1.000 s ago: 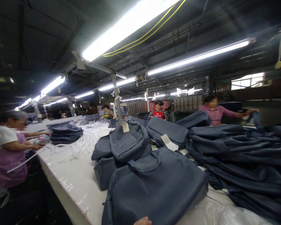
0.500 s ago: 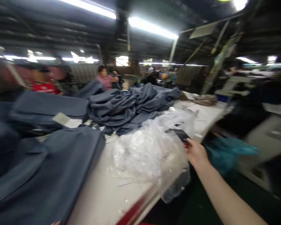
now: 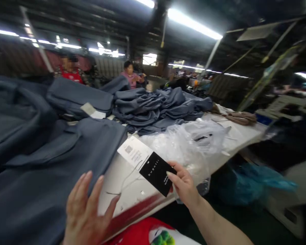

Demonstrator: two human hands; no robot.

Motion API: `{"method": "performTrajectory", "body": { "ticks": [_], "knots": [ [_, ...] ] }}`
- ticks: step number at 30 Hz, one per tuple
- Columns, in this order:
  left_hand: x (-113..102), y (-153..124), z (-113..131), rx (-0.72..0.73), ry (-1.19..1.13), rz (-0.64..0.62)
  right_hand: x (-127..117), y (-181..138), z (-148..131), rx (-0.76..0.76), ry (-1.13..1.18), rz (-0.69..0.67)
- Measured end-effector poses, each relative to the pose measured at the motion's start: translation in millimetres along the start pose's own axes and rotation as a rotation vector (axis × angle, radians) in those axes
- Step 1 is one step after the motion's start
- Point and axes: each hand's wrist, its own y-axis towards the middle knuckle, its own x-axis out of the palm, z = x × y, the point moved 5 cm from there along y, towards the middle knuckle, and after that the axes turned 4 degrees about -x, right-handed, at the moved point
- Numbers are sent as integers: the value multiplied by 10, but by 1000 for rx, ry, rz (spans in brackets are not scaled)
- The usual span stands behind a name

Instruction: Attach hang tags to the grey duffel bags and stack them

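My right hand [image 3: 182, 182] pinches a black hang tag [image 3: 156, 173] by its right edge, thumb on top. The tag carries white lettering reading "bugatti". Behind it fans out a white printed label [image 3: 134, 149] with a square code, and a thin string [image 3: 123, 180] trails from the pair toward the left. My left hand [image 3: 88, 207] is spread with nothing in it, beside the near edge of a dark blue-grey garment [image 3: 91, 149]. Whether its fingertips touch the cloth I cannot tell.
Clear plastic bags [image 3: 183, 139] lie heaped on the white table [image 3: 234, 137], beyond the tag. Crumpled blue-grey cloth [image 3: 158, 105] is piled farther back. Brown folded fabric [image 3: 241, 118] sits at the far right. Two people are across the table. A teal plastic bag [image 3: 257, 183] hangs right.
My right hand has drawn the black tag back from beside the plastic bags toward me, and the white label now shows. My left hand has come into view, spread. The view has shifted left.
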Motion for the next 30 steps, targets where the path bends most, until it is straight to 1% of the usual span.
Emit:
{"method": "performTrajectory", "body": {
  "ticks": [1,3,6,10,14,16,19,22,24,26,27,28,29,30],
  "knots": [
    [-24,31,63,23,95,14,132,5,119,63,18,-79],
    [-14,53,104,40,175,-46,364,-10,317,172,49,-216],
    [2,-39,16,2,152,-148,613,-44,487,285,52,-358],
    [43,-247,-148,-101,44,-228,817,5,545,296,36,-461],
    [148,-368,-202,-188,-173,-253,965,74,650,256,-2,-559],
    [205,-397,-199,-262,-295,-273,1002,93,731,233,-12,-577],
    [276,-427,-183,-410,-445,-334,1014,111,830,197,-32,-578],
    [324,-449,-159,-519,-542,-416,1022,122,863,139,-150,-617],
    [347,-460,-131,-538,-590,-468,1017,148,837,41,-294,-608],
    [361,-469,-96,-534,-625,-504,1001,183,787,-85,-421,-544],
    [364,-473,-77,-535,-643,-517,992,194,770,-122,-454,-515],
    [365,-475,-61,-547,-665,-527,984,201,767,-124,-466,-500],
    [364,-478,-46,-572,-696,-543,975,204,777,-92,-463,-500],
    [359,-477,-33,-608,-741,-555,964,202,798,-29,-444,-508]
  ]
}}
